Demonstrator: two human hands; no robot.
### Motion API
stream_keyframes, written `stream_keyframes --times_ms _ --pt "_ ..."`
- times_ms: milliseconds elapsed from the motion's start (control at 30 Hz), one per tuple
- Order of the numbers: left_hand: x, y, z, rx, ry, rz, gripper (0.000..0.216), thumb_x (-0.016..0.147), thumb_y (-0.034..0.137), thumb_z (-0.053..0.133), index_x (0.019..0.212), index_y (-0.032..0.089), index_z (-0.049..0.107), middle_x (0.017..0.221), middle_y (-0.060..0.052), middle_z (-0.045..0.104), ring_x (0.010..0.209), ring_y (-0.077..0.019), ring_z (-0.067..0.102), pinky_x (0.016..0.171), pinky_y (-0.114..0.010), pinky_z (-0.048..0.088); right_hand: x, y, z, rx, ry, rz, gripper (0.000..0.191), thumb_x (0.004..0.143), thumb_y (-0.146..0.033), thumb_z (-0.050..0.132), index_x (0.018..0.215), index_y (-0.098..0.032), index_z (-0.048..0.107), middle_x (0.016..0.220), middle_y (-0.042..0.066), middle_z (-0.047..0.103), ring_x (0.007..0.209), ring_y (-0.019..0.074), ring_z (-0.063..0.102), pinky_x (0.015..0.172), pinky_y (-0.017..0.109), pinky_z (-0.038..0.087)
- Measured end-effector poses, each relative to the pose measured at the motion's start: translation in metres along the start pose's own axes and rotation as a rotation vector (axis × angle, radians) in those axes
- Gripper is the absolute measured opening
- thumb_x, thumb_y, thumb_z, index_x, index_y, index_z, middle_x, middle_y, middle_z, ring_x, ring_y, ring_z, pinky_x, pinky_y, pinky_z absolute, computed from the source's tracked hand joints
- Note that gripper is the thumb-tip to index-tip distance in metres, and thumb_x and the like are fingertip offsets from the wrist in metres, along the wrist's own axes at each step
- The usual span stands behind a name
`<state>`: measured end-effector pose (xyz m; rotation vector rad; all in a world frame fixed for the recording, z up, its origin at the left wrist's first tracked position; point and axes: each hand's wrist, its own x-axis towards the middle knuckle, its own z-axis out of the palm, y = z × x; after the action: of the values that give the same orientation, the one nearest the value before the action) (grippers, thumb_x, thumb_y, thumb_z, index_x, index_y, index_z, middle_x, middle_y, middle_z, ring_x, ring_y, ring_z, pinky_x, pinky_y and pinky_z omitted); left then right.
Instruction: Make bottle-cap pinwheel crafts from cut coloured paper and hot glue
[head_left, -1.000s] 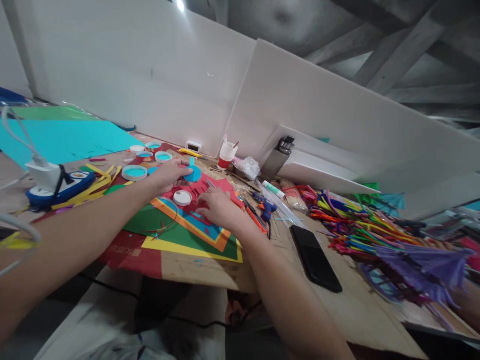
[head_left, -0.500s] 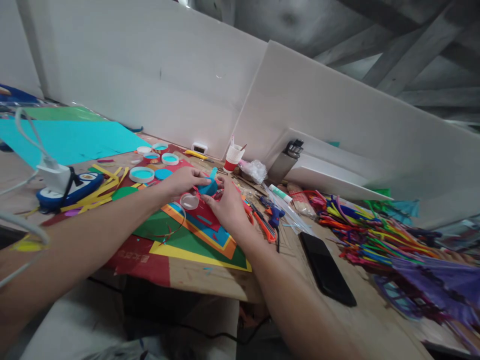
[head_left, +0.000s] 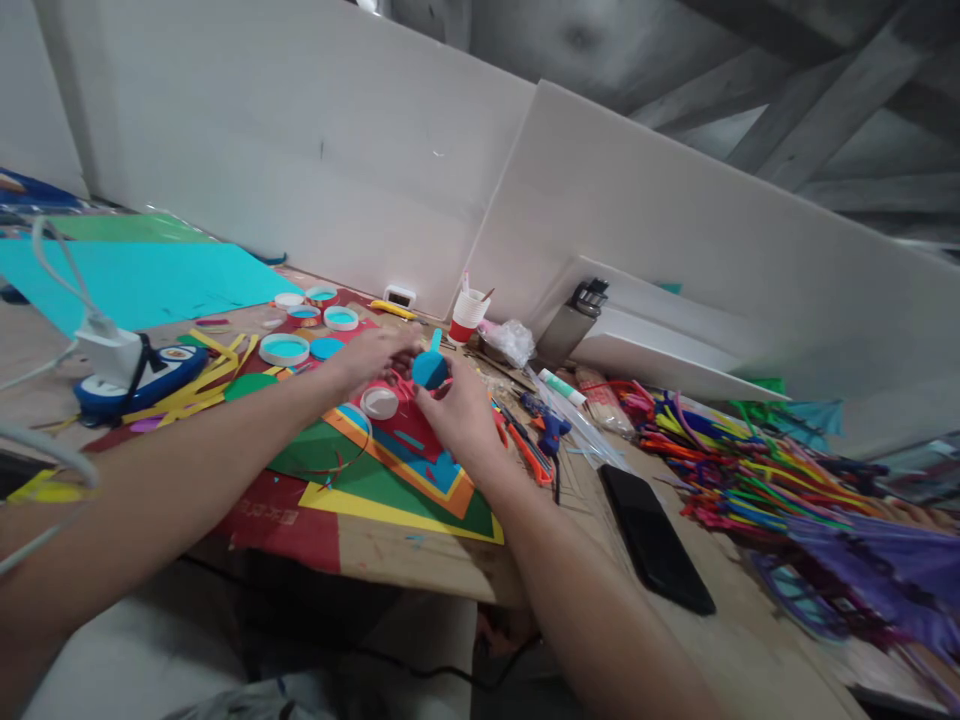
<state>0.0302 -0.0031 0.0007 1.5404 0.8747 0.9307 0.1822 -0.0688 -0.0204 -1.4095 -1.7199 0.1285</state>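
Head view: right hand [head_left: 463, 402] pinches a blue disc [head_left: 428, 371] in its fingers, tab pointing far, above the counter [head_left: 442, 572]. Left hand [head_left: 379, 354] just left, fingers loosely parted; contact unclear. White lid [head_left: 379, 403] near left of disc. Phone [head_left: 655, 540] lies near right.

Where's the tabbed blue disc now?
Head view, just left of centre: the tabbed blue disc is in the right hand, the left hand beside it.
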Motion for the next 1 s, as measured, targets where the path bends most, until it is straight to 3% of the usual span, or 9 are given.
stream_keyframes --times_ms 67,167,233,300,400,500,633,833,1000 --pt "0.01 -0.001 -0.02 0.2 0.144 0.034 0.04 0.087 0.048 0.044 0.08 0.015 0.064 0.077 -0.009 0.067 0.063 -0.0152 0.059 0.056 -0.026 0.044 0.001 0.002 -0.004 0.011 -0.004 0.013 0.023 0.075 -0.028 0.062 0.097 -0.018 0.061 0.094 0.006 0.064 0.086 0.0196 0.057 0.079 0.034 0.046" --pt "0.023 -0.007 -0.049 0.84 0.291 0.091 0.016 0.077 0.031 0.059 0.073 0.017 0.064 0.08 -0.009 0.068 0.075 -0.0196 0.061 0.066 -0.027 0.044 0.001 0.004 -0.007 0.019 -0.017 0.04 0.022 0.076 -0.031 0.062 0.094 -0.018 0.06 0.09 0.005 0.064 0.081 0.0187 0.057 0.075 0.033 0.046" --pt "0.028 -0.012 -0.061 1.079 0.256 0.025 0.01 0.075 0.025 0.06 0.073 0.017 0.065 0.082 -0.01 0.069 0.081 -0.0226 0.062 0.072 -0.029 0.043 0.0 0.004 -0.008 0.018 -0.021 0.033 0.021 0.076 -0.03 0.061 0.093 -0.018 0.06 0.089 0.005 0.064 0.08 0.0184 0.057 0.074 0.032 0.046" --pt "0.028 -0.017 -0.064 1.169 0.195 -0.051 0.011 0.073 0.025 0.062 0.07 0.016 0.066 0.077 -0.012 0.068 0.081 -0.0254 0.063 0.074 -0.031 0.043 0.0 0.003 -0.007 0.01 -0.022 0.007 0.019 0.076 -0.03 0.061 0.091 -0.018 0.06 0.088 0.005 0.064 0.08 0.0184 0.056 0.073 0.032 0.045" --pt "0.026 -0.019 -0.06 1.268 0.133 -0.129 0.014 0.07 0.027 0.066 0.066 0.013 0.066 0.074 -0.017 0.067 0.082 -0.0308 0.064 0.075 -0.035 0.044 -0.001 0.003 -0.004 0.008 -0.016 -0.028 0.017 0.077 -0.031 0.06 0.09 -0.018 0.059 0.088 0.004 0.063 0.081 0.0182 0.055 0.073 0.032 0.044" --pt "0.022 -0.016 -0.053 1.399 0.078 -0.184 0.014 0.074 0.024 0.061 0.071 0.011 0.067 0.083 -0.021 0.069 0.085 -0.0329 0.065 0.075 -0.036 0.045 -0.001 0.002 -0.003 0.013 -0.02 -0.044 0.019 0.078 -0.033 0.059 0.091 -0.019 0.059 0.089 0.004 0.062 0.082 0.018 0.055 0.074 0.031 0.044" --pt "0.018 -0.01 -0.048 1.414 0.114 -0.19 0.016 0.076 0.018 0.053 0.078 0.01 0.067 0.087 -0.022 0.069 0.083 -0.033 0.065 0.072 -0.036 0.045 -0.002 0.0 -0.004 -0.006 -0.041 -0.04 0.019 0.078 -0.032 0.06 0.092 -0.019 0.059 0.087 0.004 0.061 0.083 0.0188 0.054 0.074 0.032 0.044" --pt "0.013 -0.002 -0.042 1.266 0.3 0.021 0.015 0.077 0.025 0.053 0.08 0.015 0.064 0.083 -0.014 0.067 0.08 -0.0266 0.064 0.067 -0.031 0.043 -0.002 -0.004 -0.005 -0.033 0.002 -0.065 0.022 0.078 -0.03 0.062 0.097 -0.019 0.061 0.095 0.006 0.055 0.087 0.0193 0.052 0.081 0.034 0.044" --pt "0.011 -0.004 -0.025 1.032 0.319 0.145 0.006 0.073 0.021 0.054 0.074 0.018 0.059 0.076 -0.006 0.065 0.071 -0.0199 0.061 0.062 -0.028 0.042 -0.002 -0.002 -0.004 -0.012 0.006 -0.081 0.028 0.079 -0.032 0.062 0.103 -0.019 0.061 0.093 0.005 0.052 0.086 0.0192 0.052 0.081 0.035 0.046"
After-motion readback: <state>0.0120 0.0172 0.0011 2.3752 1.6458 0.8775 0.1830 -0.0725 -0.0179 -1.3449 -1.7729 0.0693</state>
